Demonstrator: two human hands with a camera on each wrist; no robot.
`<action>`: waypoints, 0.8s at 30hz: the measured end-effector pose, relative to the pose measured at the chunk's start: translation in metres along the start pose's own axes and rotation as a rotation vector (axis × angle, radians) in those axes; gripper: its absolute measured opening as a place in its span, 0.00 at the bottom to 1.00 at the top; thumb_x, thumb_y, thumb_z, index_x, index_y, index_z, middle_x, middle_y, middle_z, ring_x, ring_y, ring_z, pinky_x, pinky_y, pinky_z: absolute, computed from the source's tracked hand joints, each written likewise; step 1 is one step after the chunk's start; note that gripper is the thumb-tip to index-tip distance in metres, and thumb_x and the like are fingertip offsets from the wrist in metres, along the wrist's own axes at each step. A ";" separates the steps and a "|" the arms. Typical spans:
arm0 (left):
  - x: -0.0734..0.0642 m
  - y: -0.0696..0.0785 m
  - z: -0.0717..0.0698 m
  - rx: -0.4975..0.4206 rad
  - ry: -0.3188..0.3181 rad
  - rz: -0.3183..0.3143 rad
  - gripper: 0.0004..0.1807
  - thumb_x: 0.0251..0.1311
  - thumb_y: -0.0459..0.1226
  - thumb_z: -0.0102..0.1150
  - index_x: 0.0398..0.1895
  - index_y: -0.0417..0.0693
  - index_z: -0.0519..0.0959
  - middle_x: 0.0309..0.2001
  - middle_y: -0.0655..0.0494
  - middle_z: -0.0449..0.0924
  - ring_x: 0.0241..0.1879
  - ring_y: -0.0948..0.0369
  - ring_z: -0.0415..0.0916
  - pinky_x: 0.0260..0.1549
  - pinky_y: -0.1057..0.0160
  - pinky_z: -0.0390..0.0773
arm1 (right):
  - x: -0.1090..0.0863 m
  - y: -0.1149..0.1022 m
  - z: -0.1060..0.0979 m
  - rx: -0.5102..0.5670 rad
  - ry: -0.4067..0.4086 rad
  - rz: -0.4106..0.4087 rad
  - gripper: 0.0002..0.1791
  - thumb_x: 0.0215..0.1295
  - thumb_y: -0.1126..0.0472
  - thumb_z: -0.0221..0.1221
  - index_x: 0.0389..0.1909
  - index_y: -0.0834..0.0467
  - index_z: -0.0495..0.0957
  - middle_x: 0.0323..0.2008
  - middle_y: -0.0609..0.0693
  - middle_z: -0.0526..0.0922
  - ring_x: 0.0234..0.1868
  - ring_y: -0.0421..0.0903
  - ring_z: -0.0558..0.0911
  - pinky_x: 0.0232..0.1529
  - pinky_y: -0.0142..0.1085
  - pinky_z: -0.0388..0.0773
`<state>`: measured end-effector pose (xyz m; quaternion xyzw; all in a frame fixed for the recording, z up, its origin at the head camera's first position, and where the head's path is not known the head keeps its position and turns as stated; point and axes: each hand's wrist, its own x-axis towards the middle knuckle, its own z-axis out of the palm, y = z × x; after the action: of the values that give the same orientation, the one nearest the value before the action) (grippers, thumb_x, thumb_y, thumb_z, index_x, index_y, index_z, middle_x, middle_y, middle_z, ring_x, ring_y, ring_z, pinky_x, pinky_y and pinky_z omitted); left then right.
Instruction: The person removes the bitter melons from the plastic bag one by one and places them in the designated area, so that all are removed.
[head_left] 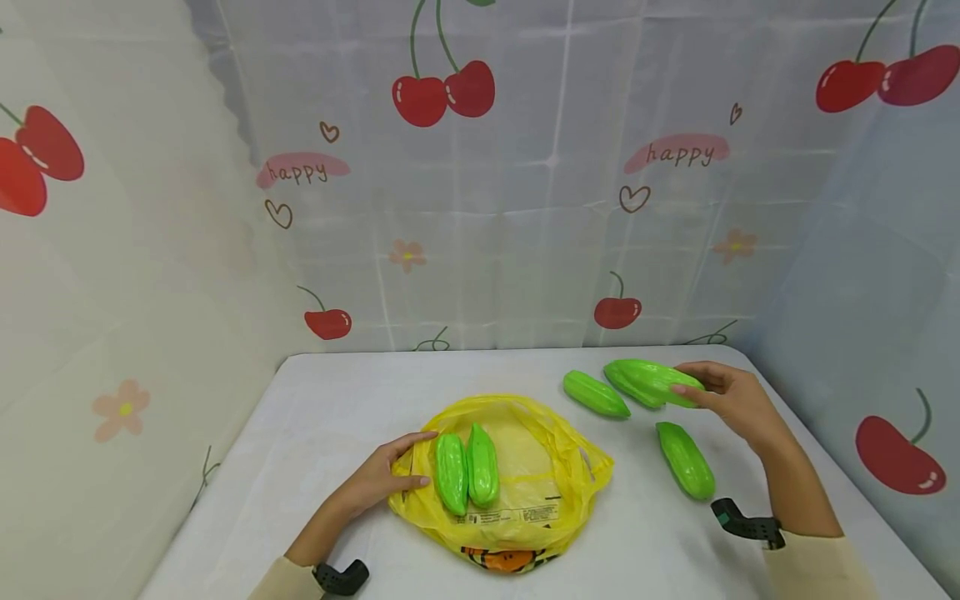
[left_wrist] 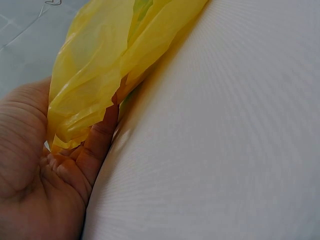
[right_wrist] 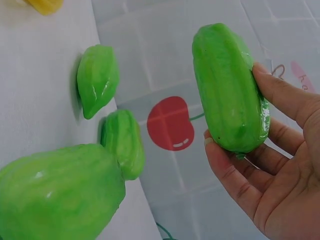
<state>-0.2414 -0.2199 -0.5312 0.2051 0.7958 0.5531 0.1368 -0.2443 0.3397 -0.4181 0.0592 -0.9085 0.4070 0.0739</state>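
Note:
My right hand [head_left: 731, 398] grips one end of a glossy green ridged gourd [head_left: 671, 384], lifted above the table at the back right. In the right wrist view, thumb and fingers hold this gourd [right_wrist: 227, 87] near its lower end. Below and around it, several like gourds lie on the white table, one at the left [head_left: 596, 394] and one nearer the front [head_left: 686, 462]. My left hand [head_left: 378, 475] pinches the left rim of an open yellow plastic bag [head_left: 525, 467]. Inside the bag two green gourds [head_left: 452, 473] lie side by side. The left wrist view shows bag film [left_wrist: 90, 75] between thumb and fingers.
A white cloth covers the table [head_left: 330, 417]. Curtains printed with cherries [head_left: 551, 208] stand behind the table and at both sides, close to its edges. Dark bands with camera mounts [head_left: 750, 527] sit on both wrists.

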 end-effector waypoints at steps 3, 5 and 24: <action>0.000 0.000 0.000 0.001 0.003 -0.004 0.39 0.59 0.40 0.73 0.74 0.55 0.69 0.74 0.52 0.65 0.73 0.51 0.59 0.61 0.74 0.65 | 0.000 0.005 -0.003 0.040 0.002 -0.004 0.31 0.68 0.44 0.64 0.63 0.61 0.77 0.54 0.50 0.83 0.44 0.27 0.80 0.42 0.28 0.79; 0.001 -0.001 0.000 -0.015 -0.002 -0.006 0.39 0.59 0.39 0.73 0.74 0.56 0.69 0.74 0.52 0.64 0.72 0.51 0.61 0.61 0.73 0.67 | 0.000 0.009 -0.004 0.074 -0.001 -0.010 0.31 0.69 0.46 0.65 0.63 0.63 0.76 0.50 0.44 0.83 0.42 0.27 0.80 0.41 0.27 0.80; 0.001 -0.003 0.001 -0.055 -0.010 -0.021 0.39 0.59 0.39 0.73 0.74 0.58 0.69 0.75 0.52 0.63 0.68 0.52 0.66 0.57 0.69 0.73 | 0.000 0.037 -0.013 0.076 -0.029 0.084 0.36 0.69 0.43 0.63 0.67 0.66 0.72 0.56 0.57 0.81 0.41 0.26 0.79 0.43 0.32 0.82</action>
<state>-0.2427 -0.2193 -0.5343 0.1956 0.7818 0.5721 0.1521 -0.2493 0.3739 -0.4363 0.0297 -0.8951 0.4430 0.0416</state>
